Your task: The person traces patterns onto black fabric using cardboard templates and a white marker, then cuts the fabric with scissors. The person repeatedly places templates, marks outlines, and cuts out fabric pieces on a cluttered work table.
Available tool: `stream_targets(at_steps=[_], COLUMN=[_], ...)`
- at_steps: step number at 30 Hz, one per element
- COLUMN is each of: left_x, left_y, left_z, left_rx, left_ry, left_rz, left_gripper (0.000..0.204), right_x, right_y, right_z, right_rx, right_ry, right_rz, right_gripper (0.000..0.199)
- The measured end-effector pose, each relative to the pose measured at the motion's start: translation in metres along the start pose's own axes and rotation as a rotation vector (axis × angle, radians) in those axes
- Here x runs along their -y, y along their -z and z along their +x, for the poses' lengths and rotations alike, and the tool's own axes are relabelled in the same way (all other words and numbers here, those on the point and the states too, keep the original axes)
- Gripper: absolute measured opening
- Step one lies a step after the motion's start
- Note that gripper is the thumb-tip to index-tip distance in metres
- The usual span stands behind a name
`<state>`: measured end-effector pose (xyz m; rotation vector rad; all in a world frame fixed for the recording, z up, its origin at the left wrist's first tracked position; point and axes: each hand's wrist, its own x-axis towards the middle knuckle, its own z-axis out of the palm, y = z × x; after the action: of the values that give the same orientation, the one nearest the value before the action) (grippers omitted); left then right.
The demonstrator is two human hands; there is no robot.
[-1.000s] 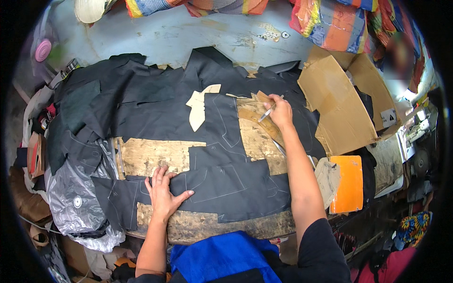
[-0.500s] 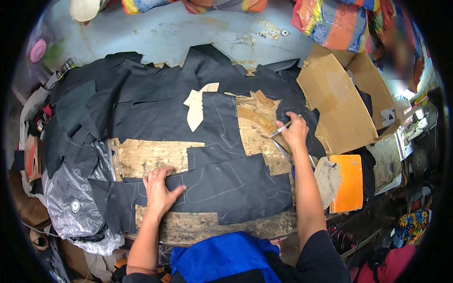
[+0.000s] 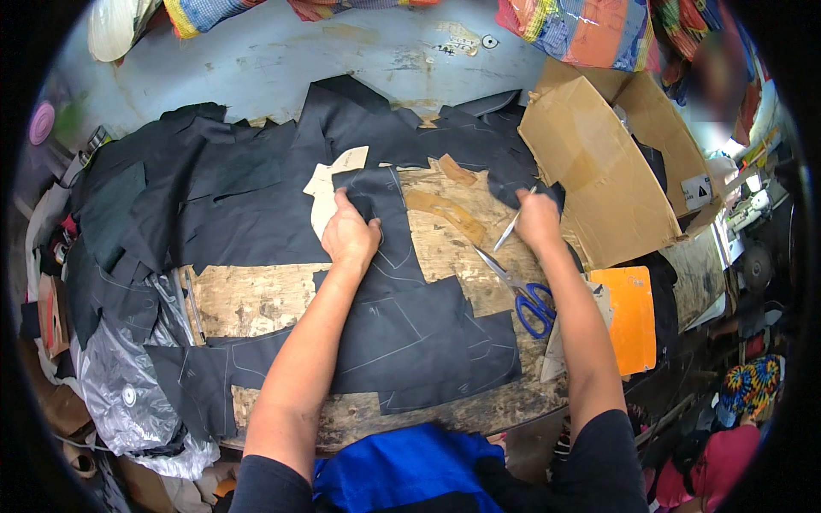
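My left hand [image 3: 352,229] is closed on a chalk-marked black fabric piece [image 3: 390,190], which bunches between thumb and fingers. Beside those fingers lies a cream pattern template [image 3: 323,198]. A slim silver-white pen [image 3: 508,229] slants down out of my closed right hand [image 3: 537,219]. That hand also touches black fabric [image 3: 506,181], folded up around its knuckles; whether it grips the cloth I cannot tell. Blue-handled scissors [image 3: 523,295] lie on the wooden board, blades toward a brown curved template [image 3: 446,214]. More chalk-outlined black fabric [image 3: 402,333] is spread nearest me.
An open cardboard box [image 3: 590,171] stands at the right, with an orange folder [image 3: 629,318] in front of it. Black cloth [image 3: 231,201] is heaped at the far left, above a clear plastic bag [image 3: 128,402]. The worn wooden board [image 3: 256,299] shows between the fabrics.
My left hand has left the near fabric and reached forward to the piece beside the cream template. The right-hand fabric is now folded up, the pen points more downward, and the scissors show fully.
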<state>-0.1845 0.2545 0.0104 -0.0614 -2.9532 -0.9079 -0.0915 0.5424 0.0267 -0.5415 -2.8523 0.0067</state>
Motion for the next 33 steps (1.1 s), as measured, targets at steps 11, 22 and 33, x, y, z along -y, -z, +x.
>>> stream_targets(at_steps=[11, 22, 33], left_x=[0.045, 0.11, 0.107], left_y=[0.023, 0.045, 0.043], left_z=[-0.008, -0.039, -0.017], left_rx=[0.241, 0.751, 1.095], left_ry=[-0.107, 0.122, -0.434], left_rz=[-1.389, -1.454, -1.513], left_gripper=[0.093, 0.027, 0.028], right_x=[-0.031, 0.034, 0.101], right_y=[0.057, 0.015, -0.011], right_z=[0.046, 0.042, 0.078], right_rx=[-0.277, -0.3, 0.044], right_ry=[0.004, 0.014, 0.344], right_rz=[-0.076, -0.366, 0.586], right_gripper=[0.022, 0.037, 0.027])
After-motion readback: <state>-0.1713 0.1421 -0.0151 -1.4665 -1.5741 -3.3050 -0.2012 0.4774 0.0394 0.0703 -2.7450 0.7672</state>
